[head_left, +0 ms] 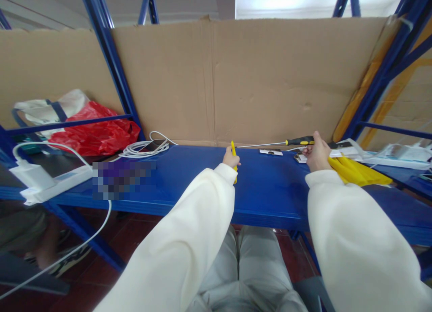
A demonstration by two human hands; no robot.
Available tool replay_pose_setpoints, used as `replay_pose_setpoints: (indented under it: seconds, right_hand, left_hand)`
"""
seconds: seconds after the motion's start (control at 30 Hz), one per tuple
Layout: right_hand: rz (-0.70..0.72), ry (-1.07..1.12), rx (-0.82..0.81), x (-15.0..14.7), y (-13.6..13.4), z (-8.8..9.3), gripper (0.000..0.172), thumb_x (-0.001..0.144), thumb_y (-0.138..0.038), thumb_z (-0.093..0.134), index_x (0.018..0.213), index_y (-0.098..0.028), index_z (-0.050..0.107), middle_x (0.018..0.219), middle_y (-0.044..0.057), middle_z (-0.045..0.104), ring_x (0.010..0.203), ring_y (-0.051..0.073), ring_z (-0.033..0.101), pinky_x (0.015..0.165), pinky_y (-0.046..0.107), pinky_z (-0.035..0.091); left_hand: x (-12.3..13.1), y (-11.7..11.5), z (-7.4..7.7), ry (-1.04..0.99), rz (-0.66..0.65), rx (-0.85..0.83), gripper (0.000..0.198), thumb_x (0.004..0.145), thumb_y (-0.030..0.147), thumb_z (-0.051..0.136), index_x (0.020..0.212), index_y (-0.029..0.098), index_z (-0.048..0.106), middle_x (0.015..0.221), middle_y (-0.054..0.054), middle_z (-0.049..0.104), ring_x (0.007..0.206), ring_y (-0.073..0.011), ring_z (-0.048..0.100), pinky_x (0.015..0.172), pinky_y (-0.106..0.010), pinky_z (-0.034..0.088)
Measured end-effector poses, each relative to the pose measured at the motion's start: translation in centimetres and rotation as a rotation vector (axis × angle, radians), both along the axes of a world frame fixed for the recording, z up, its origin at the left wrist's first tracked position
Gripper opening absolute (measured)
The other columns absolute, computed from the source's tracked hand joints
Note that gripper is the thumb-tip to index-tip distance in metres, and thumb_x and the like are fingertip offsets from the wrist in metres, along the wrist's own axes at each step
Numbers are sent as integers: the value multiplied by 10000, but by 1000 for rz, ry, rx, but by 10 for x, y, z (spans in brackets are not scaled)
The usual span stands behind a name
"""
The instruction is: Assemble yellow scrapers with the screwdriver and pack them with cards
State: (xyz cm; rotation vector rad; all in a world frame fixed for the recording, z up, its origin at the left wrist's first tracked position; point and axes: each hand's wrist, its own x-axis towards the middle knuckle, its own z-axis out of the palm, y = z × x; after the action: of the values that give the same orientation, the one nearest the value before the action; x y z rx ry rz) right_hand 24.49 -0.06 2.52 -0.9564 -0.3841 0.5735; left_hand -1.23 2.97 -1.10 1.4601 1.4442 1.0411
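My right hand is closed round the end of a black and yellow screwdriver. Its long metal shaft points left, nearly level above the blue shelf. The tip meets, or comes very close to, a slim yellow piece that my left hand grips upright. Fingers cover the middle of that piece, so its kind is unclear. A small white card-like item lies beyond the shaft. Close to my right hand are a yellow cloth or bag and a white and black box.
A cardboard panel stands along the back between blue posts. On the left are a white power strip, a coiled white cable, a red plastic bag and a blurred-out patch. A person's leg shows below left.
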Motion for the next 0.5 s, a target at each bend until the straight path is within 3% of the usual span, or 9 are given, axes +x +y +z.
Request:
replay_pose_setpoints:
  seconds: [0.2, 0.4, 0.5]
  right_hand:
    - [122, -44, 71, 19, 14, -12, 453, 853, -550, 704, 721, -246, 396, 452, -114, 366, 335, 91, 447, 309, 163, 364]
    - [202, 39, 19, 8, -2, 1, 333, 1017, -398, 404, 721, -248, 431, 448, -60, 455, 402, 119, 564, 332, 162, 396]
    - [219, 57, 4, 4, -6, 5, 317, 1021, -319, 311, 728, -250, 411, 442, -47, 467, 424, 130, 581, 347, 166, 412]
  left_hand:
    - [-1, -2, 2, 7, 33, -7, 726, 830, -22, 526, 1497, 196, 338, 1074, -99, 713, 624, -112, 681, 455, -164, 446]
    - [-2, 0, 1, 8, 43, 11, 707, 835, -11, 530, 1487, 201, 360, 1186, -129, 690, 659, -117, 702, 458, -163, 461]
    - [-3, 2, 0, 15, 36, 10, 720, 833, -14, 519, 1499, 196, 341, 1201, -136, 686, 676, -121, 709, 457, -162, 461]
